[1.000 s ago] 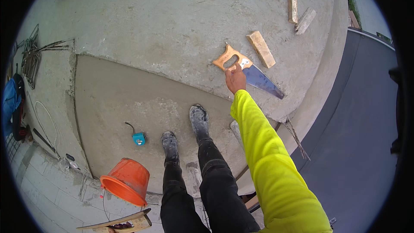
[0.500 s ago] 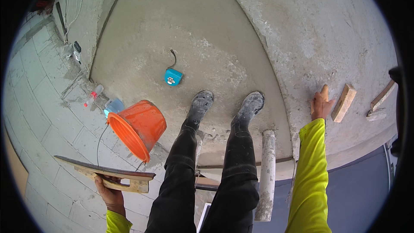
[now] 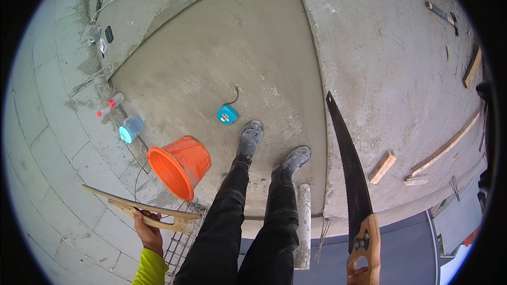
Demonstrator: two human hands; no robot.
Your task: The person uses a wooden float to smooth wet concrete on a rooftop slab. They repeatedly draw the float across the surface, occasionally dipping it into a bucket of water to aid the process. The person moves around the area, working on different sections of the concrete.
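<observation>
My left hand (image 3: 148,232) grips the wooden handle of a plasterer's float (image 3: 182,224), its long thin blade seen nearly edge-on. The float is held over the paved ground, just nearer than a tipped orange bucket (image 3: 196,162). On the right, a handsaw (image 3: 355,174) points up and away, its toothed edge facing left. Fingers of my right hand (image 3: 360,271) show through the opening in its wooden handle; the rest of that hand is hidden. A blue tape measure (image 3: 227,114) with a dark strap lies beyond my boots on the smooth concrete.
Left of the bucket lie a blue-lidded container (image 3: 132,128) and a clear bottle (image 3: 111,104) with red parts. A wooden block (image 3: 382,167), a long wood strip (image 3: 446,145) and a hammer (image 3: 442,15) lie on the right. A pale pipe (image 3: 303,227) stands beside my right leg.
The handsaw has come up into plain view in my right hand, which was by the wooden blocks. My left hand still holds the float. The view has turned, showing more on the right.
</observation>
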